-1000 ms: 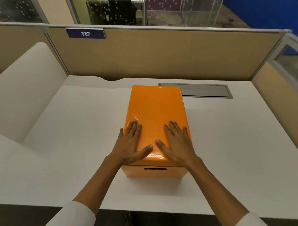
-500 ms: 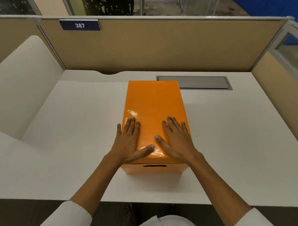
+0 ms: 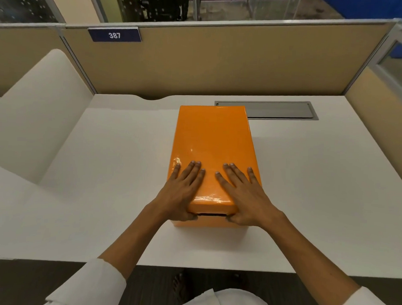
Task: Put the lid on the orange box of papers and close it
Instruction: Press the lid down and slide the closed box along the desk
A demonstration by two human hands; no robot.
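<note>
The orange box [image 3: 210,222] stands in the middle of the white desk with its glossy orange lid [image 3: 213,141] sitting on top, so no papers show. My left hand [image 3: 182,192] lies on the lid's near left corner, fingers flat on top and thumb hooked under the lid's front lip. My right hand [image 3: 244,195] mirrors it on the near right corner, thumb also under the lip. A dark handle slot [image 3: 212,214] shows between the two thumbs.
The white desk [image 3: 103,183] is bounded by tan partition walls [image 3: 221,61] at the back and right. A grey cable hatch [image 3: 281,109] lies flush behind the box. A white curved panel [image 3: 32,114] rises at the left. A blue "387" plate [image 3: 114,35] hangs on the partition.
Both hands have slid back toward the near edge of the lid, and the thumbs have dropped from the lid's top to under its front lip.
</note>
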